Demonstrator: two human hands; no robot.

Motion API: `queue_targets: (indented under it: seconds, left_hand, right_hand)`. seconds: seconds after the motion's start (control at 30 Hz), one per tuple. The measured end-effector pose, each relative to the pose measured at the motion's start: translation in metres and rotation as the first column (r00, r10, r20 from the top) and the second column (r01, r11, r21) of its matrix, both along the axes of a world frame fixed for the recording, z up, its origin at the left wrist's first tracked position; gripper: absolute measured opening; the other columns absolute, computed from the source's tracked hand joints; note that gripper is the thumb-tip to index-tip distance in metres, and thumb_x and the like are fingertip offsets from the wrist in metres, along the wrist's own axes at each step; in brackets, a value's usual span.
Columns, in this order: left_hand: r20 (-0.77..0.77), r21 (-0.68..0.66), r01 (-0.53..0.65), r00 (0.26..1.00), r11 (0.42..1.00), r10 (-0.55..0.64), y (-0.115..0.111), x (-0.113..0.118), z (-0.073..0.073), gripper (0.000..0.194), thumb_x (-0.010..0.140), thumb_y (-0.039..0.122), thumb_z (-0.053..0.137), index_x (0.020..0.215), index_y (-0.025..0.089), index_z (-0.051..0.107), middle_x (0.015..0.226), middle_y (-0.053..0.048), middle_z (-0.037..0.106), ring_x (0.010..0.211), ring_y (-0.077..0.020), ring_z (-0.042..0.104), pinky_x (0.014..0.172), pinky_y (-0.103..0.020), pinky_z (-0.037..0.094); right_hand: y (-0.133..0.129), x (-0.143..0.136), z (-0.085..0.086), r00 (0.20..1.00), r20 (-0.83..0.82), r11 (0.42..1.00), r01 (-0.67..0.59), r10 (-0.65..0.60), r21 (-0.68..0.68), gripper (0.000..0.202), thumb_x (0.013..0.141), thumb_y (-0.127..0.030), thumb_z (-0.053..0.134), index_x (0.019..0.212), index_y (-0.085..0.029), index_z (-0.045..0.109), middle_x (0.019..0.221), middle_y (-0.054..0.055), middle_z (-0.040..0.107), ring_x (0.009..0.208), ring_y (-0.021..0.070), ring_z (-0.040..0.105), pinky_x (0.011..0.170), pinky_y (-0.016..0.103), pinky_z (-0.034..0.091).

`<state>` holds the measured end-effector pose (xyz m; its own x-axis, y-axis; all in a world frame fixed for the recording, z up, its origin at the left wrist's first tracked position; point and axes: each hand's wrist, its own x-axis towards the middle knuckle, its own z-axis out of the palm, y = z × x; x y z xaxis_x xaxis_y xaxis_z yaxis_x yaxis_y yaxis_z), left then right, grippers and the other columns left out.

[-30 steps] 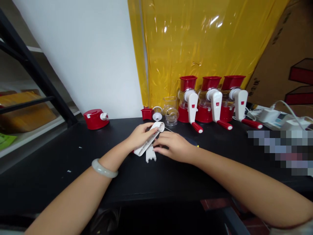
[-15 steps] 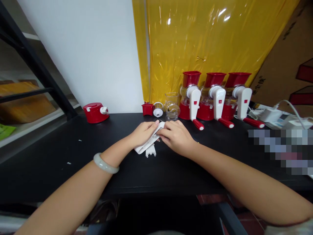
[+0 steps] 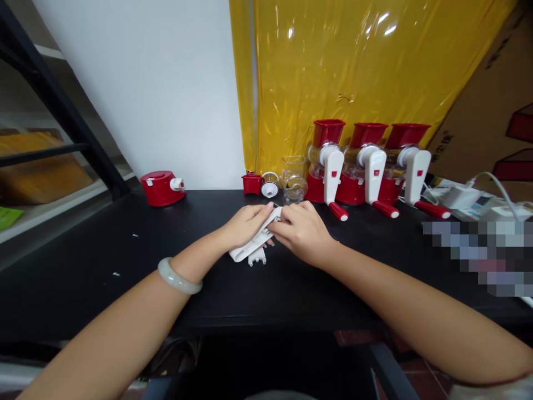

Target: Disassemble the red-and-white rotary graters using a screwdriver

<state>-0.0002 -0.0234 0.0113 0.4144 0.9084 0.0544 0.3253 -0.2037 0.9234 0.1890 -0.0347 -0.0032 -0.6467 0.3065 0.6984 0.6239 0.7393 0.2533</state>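
Over the black table (image 3: 258, 303), my left hand (image 3: 246, 226) is wrapped round a long white hollow part (image 3: 250, 248), its thumb along the upper edge. My right hand (image 3: 300, 230) has its fingers curled at the upper right end of that same part, pressing on or into it. Whether a smaller piece sits between those fingertips is hidden. A small white piece with two prongs (image 3: 257, 256) shows just below the white part, pointing toward the table's front edge. Behind my hands stand a small red container (image 3: 252, 184), a drum with a white hub (image 3: 270, 186) and a clear plastic housing (image 3: 293, 186).
Several red-and-white crank machines (image 3: 332, 172) line the back right. A red round base (image 3: 162, 188) stands at the back left. White adapters with cables (image 3: 460, 194) lie at the right, near a blurred patch. Small white scraps (image 3: 116, 274) are on the left.
My hands and the white part hold nearly the same pose. The view has shifted very slightly.
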Motion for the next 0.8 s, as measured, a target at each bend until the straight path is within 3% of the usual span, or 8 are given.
queue_targets:
  seconds: [0.27,0.47,0.63,0.8]
  left_hand:
    - [-0.014,-0.002,0.033,0.999,0.999,-0.033,-0.003,0.0,0.004,0.057,0.088,0.07,0.045,0.092,0.016,0.062,0.071,-0.005,0.07,0.063,-0.0209,0.07,0.053,-0.027,0.051]
    - [-0.239,0.256,0.056,0.971,0.965,0.007,0.003,-0.008,0.013,0.057,0.092,0.064,0.042,0.085,0.014,0.069,0.073,-0.004,0.067,0.063,-0.0144,0.059,0.057,-0.024,0.043]
    - [-0.311,0.181,0.094,0.95,0.979,-0.034,0.006,-0.015,0.016,0.052,0.087,0.061,0.052,0.079,0.013,0.069,0.061,0.0,0.058,0.053,-0.0104,0.046,0.049,-0.023,0.031]
    - [-0.224,0.079,0.164,0.964,0.983,-0.143,0.008,-0.016,0.013,0.037,0.08,0.048,0.066,0.094,0.014,0.069,0.08,-0.004,0.069,0.066,-0.014,0.06,0.058,-0.024,0.042]
  right_hand:
    - [-0.002,0.0,0.005,0.999,0.035,1.0,0.009,-0.009,-0.003,0.031,0.098,-0.03,0.05,0.076,-0.021,0.068,0.072,0.004,0.05,0.072,0.0168,0.037,0.071,0.036,0.021]
    - [0.01,0.008,0.003,0.999,0.023,0.998,0.038,-0.037,-0.045,0.025,0.096,-0.032,0.053,0.082,-0.02,0.07,0.078,0.005,0.053,0.075,0.0174,0.041,0.07,0.035,0.021]
    - [0.02,0.013,-0.001,0.999,-0.02,0.993,0.036,-0.039,-0.11,0.017,0.092,-0.03,0.06,0.084,-0.02,0.07,0.079,0.004,0.054,0.075,0.0166,0.045,0.07,0.034,0.021]
    - [0.026,0.016,-0.002,0.998,-0.037,0.985,0.035,-0.041,-0.167,0.015,0.091,-0.03,0.062,0.083,-0.021,0.069,0.079,0.003,0.054,0.075,0.016,0.047,0.069,0.032,0.021]
